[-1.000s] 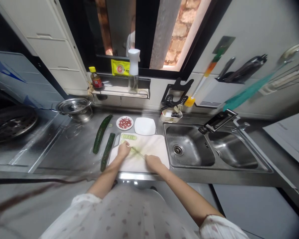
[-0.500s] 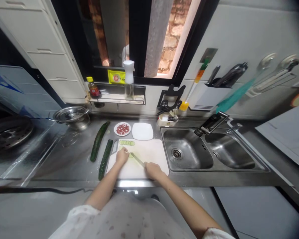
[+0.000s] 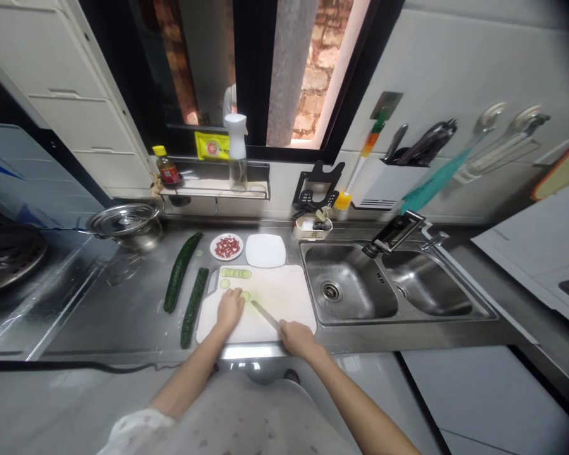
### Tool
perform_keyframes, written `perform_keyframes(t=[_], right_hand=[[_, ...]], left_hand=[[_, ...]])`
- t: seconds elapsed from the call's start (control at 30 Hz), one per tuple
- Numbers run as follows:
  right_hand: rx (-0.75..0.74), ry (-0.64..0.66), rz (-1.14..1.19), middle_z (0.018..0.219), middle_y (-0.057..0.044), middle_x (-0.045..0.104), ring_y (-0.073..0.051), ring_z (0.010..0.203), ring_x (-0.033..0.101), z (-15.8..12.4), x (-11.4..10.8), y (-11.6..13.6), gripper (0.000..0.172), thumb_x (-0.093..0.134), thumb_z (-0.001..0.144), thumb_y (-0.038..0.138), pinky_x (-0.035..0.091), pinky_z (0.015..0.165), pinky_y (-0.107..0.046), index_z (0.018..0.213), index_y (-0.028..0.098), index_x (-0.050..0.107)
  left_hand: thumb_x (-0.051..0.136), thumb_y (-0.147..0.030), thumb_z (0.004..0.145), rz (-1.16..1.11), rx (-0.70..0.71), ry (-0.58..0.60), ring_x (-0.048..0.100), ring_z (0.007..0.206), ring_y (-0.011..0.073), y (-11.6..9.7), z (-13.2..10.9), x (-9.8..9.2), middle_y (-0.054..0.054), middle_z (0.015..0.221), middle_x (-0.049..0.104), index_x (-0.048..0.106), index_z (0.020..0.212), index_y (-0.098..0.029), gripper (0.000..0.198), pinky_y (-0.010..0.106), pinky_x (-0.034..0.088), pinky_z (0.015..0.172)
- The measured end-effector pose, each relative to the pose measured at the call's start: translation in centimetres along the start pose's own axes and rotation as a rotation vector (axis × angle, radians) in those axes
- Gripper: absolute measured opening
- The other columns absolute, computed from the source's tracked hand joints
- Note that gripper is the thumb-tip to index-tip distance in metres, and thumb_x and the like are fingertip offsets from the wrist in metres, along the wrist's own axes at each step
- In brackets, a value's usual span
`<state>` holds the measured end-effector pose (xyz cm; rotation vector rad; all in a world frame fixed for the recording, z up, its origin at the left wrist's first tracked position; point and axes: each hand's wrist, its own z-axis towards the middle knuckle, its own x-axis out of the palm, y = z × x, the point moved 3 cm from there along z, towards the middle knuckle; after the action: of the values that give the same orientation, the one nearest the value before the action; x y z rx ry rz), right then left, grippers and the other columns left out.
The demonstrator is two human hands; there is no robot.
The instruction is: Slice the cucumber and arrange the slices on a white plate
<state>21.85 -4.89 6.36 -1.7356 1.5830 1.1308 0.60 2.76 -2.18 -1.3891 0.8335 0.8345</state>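
Note:
My right hand (image 3: 296, 338) is closed round the handle of a knife (image 3: 265, 315), whose blade slants left over the white cutting board (image 3: 284, 284). On the board, my left hand (image 3: 231, 308) has its fingertips closed at the edge of a cucumber slice (image 3: 245, 296), just left of the knife tip. Behind it lies a single loose slice (image 3: 224, 284). A row of overlapping cucumber slices (image 3: 236, 273) runs along the board's far left edge. Left of the board are a cut cucumber (image 3: 194, 308) and a longer cucumber (image 3: 183, 272).
Behind the board stand a plate of chopped red pieces (image 3: 226, 247) and a white square plate (image 3: 265, 250). A double steel sink (image 3: 351, 316) adjoins on the right. A lidded pot (image 3: 137, 230) stands at the back left. A shelf (image 3: 208, 189) holds bottles below the window.
My left hand has moved slightly toward me, away from the loose slice, to the slice by the knife. The knife tip has drawn back to the right of that slice. The view has shifted slightly.

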Motion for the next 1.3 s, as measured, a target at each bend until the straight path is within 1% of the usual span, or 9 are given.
perform_keyframes(t=[0.13,0.23,0.33,0.43,0.53,0.63,0.93,1.1,1.3], right_hand=[[0.005,-0.057,0.049,0.094,-0.011,0.069,-0.023,0.088,0.065,-0.2,0.9,-0.7,0.029,0.035,0.095,0.028,0.040,0.068,-0.028,0.106,0.018,0.059],[0.040,-0.083,0.075,0.093,-0.009,0.069,-0.021,0.089,0.064,-0.3,1.2,-1.2,0.028,0.034,0.096,0.030,0.037,0.068,-0.026,0.105,0.019,0.058],[0.106,-0.110,0.097,0.094,-0.009,0.069,-0.019,0.090,0.064,-0.2,0.9,-1.9,0.029,0.032,0.097,0.030,0.036,0.068,-0.025,0.105,0.020,0.058],[0.162,-0.126,0.115,0.096,-0.009,0.069,-0.019,0.090,0.064,-0.1,0.2,-2.5,0.030,0.031,0.097,0.031,0.035,0.066,-0.025,0.105,0.020,0.058],[0.197,-0.114,0.132,0.097,-0.008,0.070,-0.019,0.089,0.065,0.0,-0.2,-3.0,0.030,0.031,0.098,0.032,0.034,0.064,-0.025,0.105,0.021,0.058],[0.208,-0.107,0.138,0.097,-0.009,0.070,-0.019,0.090,0.065,0.2,-0.2,-3.3,0.032,0.030,0.098,0.032,0.035,0.066,-0.025,0.105,0.021,0.059],[0.227,-0.079,0.113,0.100,-0.010,0.070,-0.019,0.092,0.065,0.6,-0.3,-3.0,0.031,0.030,0.099,0.035,0.037,0.066,-0.025,0.104,0.020,0.058],[0.231,-0.079,0.088,0.101,-0.009,0.069,-0.019,0.092,0.065,0.8,0.0,-3.1,0.034,0.029,0.099,0.037,0.039,0.069,-0.026,0.107,0.020,0.057],[0.219,-0.086,0.119,0.101,-0.012,0.069,-0.019,0.092,0.065,0.8,0.2,-3.0,0.035,0.028,0.099,0.033,0.041,0.073,-0.027,0.108,0.019,0.058]], left_hand=[[0.045,-0.022,0.089,0.001,0.018,0.001,0.055,0.098,0.0220,-0.2,-0.2,0.0,0.009,0.099,0.060,0.063,0.105,-0.019,0.023,0.031,0.040,0.086],[0.050,-0.021,0.087,-0.025,-0.027,0.000,0.055,0.096,0.0211,-0.3,0.4,-0.2,0.008,0.098,0.060,0.064,0.099,-0.019,0.019,0.030,0.040,0.085],[0.055,-0.022,0.083,-0.068,-0.114,0.011,0.056,0.093,0.0199,-0.4,1.2,-0.5,0.007,0.095,0.061,0.064,0.092,-0.019,0.013,0.028,0.040,0.081],[0.056,-0.023,0.082,-0.117,-0.155,0.034,0.058,0.090,0.0181,-0.7,1.5,-0.8,0.005,0.090,0.064,0.063,0.085,-0.019,0.008,0.026,0.039,0.075],[0.056,-0.025,0.083,-0.166,-0.187,0.071,0.059,0.080,0.0156,-0.9,1.4,-1.2,0.002,0.082,0.066,0.062,0.082,-0.021,0.008,0.024,0.036,0.067],[0.057,-0.025,0.082,-0.183,-0.231,0.061,0.059,0.076,0.0150,-0.7,1.1,-1.7,0.001,0.079,0.067,0.063,0.083,-0.021,0.007,0.023,0.035,0.064],[0.058,-0.027,0.081,-0.168,-0.352,-0.031,0.062,0.079,0.0158,1.7,0.6,-3.7,0.002,0.084,0.070,0.067,0.086,-0.021,0.012,0.023,0.037,0.065],[0.057,-0.025,0.079,-0.152,-0.407,-0.094,0.062,0.076,0.0161,3.2,1.4,-4.6,0.003,0.084,0.071,0.068,0.086,-0.020,0.014,0.023,0.038,0.065],[0.053,-0.024,0.081,-0.112,-0.451,-0.095,0.064,0.077,0.0178,3.8,2.7,-5.3,0.005,0.085,0.072,0.070,0.089,-0.019,0.019,0.023,0.039,0.066]])
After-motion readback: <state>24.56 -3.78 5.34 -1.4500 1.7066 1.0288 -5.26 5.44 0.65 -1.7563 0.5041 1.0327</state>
